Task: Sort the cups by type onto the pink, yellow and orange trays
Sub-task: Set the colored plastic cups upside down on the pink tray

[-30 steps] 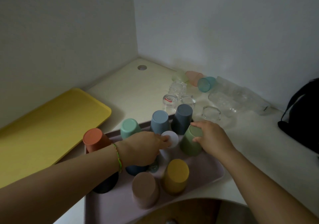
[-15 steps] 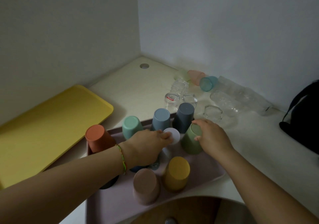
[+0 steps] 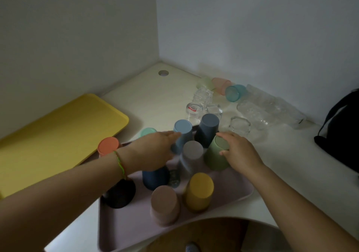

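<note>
A pink tray point(image 3: 229, 197) lies near the table's front edge and carries several upturned matte cups. My left hand point(image 3: 153, 150) reaches across it, its straight fingertips touching the side of the light blue cup point(image 3: 184, 131). The white cup point(image 3: 192, 152) stands free just right of that hand. My right hand point(image 3: 239, 150) grips the green cup point(image 3: 213, 158) from above, with the thumb on its side. The yellow tray point(image 3: 58, 135) lies bare at the left. No orange tray is in view.
Clear glass cups point(image 3: 240, 125) and lying translucent coloured cups point(image 3: 233, 93) sit behind the tray, beside a lying stack of clear plastic cups point(image 3: 272, 108). A black bag point(image 3: 342, 135) is at the right. A round wooden seat point(image 3: 194, 236) is below the table edge. Walls meet behind.
My left hand has let go of the white cup and shifted back to the light blue cup. My right hand has stayed on the green cup.
</note>
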